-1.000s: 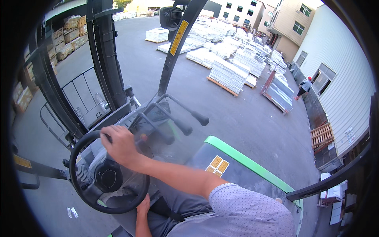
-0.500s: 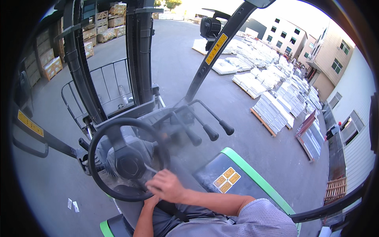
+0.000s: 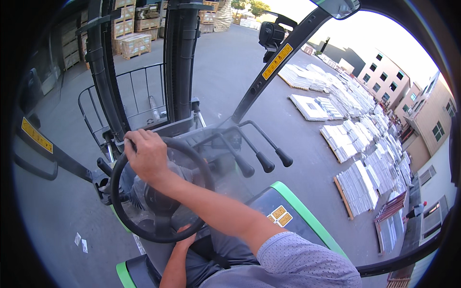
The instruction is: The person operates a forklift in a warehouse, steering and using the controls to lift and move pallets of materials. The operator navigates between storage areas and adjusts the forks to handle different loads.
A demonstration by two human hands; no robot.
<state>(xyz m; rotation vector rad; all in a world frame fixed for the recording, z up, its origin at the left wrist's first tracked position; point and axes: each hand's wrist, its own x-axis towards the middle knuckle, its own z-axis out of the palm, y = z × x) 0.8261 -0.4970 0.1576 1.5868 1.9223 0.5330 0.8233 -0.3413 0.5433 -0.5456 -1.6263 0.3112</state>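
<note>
My right hand [image 3: 146, 156] is closed over the upper left rim of a black steering wheel [image 3: 204, 180], its forearm crossing in front of the hub. At the wheel's lower right, my left hand [image 3: 186, 236] is at the rim, fingers curled round it and partly hidden. Right of the wheel stand three bent control levers with black knobs [image 3: 265, 162], which neither hand touches. A short dark lever [image 3: 103, 166] sticks out left of the wheel.
Ahead rise the forklift's mast [image 3: 180, 62] and a barred guard [image 3: 139, 79]. Stacked wooden crates [image 3: 136, 45] stand far left. Rows of pale slab stacks [image 3: 355, 187] line the right side, beside buildings [image 3: 386, 72]. A person [image 3: 417, 210] is near the right wall.
My right hand has moved from the wheel's lower right up to its upper left rim. The wheel's spokes have turned. Slab stacks and buildings have shifted right in the view.
</note>
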